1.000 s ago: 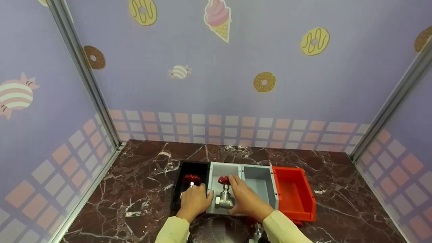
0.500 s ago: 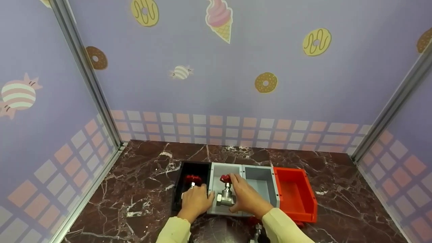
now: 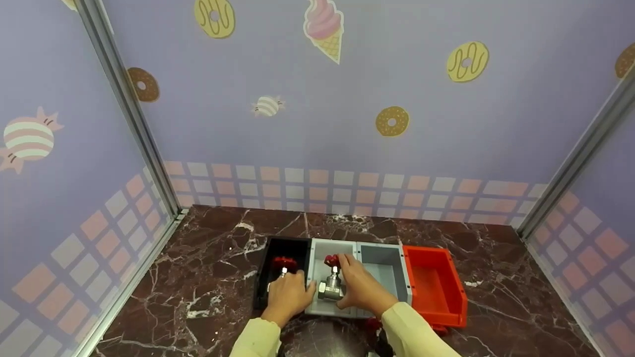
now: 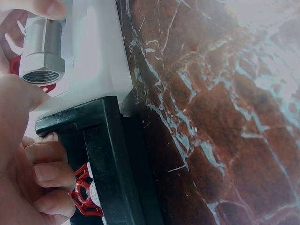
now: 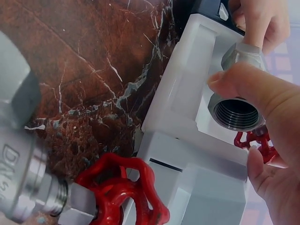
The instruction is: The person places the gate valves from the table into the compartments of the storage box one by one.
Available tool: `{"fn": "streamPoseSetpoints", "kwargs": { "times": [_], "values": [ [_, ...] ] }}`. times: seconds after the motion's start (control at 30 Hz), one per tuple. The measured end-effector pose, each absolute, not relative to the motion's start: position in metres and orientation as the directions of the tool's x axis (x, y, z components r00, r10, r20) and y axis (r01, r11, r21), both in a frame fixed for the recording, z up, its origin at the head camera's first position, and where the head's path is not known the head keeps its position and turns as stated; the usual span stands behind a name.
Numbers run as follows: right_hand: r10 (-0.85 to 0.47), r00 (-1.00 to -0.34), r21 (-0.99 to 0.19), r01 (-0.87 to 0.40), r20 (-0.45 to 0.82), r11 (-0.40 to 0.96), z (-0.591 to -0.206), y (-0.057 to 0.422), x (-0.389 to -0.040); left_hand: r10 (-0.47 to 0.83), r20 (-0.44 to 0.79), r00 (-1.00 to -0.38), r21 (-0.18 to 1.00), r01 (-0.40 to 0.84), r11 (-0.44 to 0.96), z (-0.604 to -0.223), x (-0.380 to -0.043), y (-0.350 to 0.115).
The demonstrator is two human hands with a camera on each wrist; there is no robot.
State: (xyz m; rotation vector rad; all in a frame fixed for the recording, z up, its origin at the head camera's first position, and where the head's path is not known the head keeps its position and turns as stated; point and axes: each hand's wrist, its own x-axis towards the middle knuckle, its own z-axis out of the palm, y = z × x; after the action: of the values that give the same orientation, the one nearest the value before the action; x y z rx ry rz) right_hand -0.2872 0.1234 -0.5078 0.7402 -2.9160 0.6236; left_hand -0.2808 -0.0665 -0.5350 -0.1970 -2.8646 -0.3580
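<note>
Metal valve [image 3: 332, 288], red handwheel [image 3: 331, 260] on the far side, body crosswise: I have the right hand [image 3: 364, 287] gripping it at the white bin [image 3: 332, 243], just right of the left hand [image 3: 291, 296], which is curled over the wall of the black bin [image 3: 262, 275]. I count four bins, three valves: a second valve [image 3: 284, 263] in black, a third valve [image 5: 77, 204] nearer me; shadow may hide more.

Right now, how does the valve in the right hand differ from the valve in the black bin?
The right hand grips the held valve; the other valve is in the black bin. In head view, the held valve's body shows; the left hand mostly hides the other valve's. Both have red handwheels.
</note>
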Motion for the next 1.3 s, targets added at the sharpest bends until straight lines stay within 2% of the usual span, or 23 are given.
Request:
{"fn": "streamPoseSetpoints", "kwargs": {
  "times": [0.87, 1.1, 1.3],
  "values": [
    [-0.430, -0.886, -0.343, -0.464, 0.176, 0.816, -0.511, 0.116, -0.296, 0.107, 0.280, -0.954, 0.222, 0.173, 0.959, -0.536, -0.279, -0.067],
    [-0.444, -0.871, -0.314, -0.491, 0.212, 0.813, -0.512, 0.115, -0.299, 0.112, 0.305, -0.946, 0.215, 0.183, 0.959, -0.535, -0.278, -0.067],
    [-0.441, -0.878, -0.276, -0.477, 0.186, 0.834, -0.513, 0.113, -0.301, 0.113, 0.295, -0.949, 0.215, 0.181, 0.960, -0.535, -0.279, -0.067]
  ]
}}
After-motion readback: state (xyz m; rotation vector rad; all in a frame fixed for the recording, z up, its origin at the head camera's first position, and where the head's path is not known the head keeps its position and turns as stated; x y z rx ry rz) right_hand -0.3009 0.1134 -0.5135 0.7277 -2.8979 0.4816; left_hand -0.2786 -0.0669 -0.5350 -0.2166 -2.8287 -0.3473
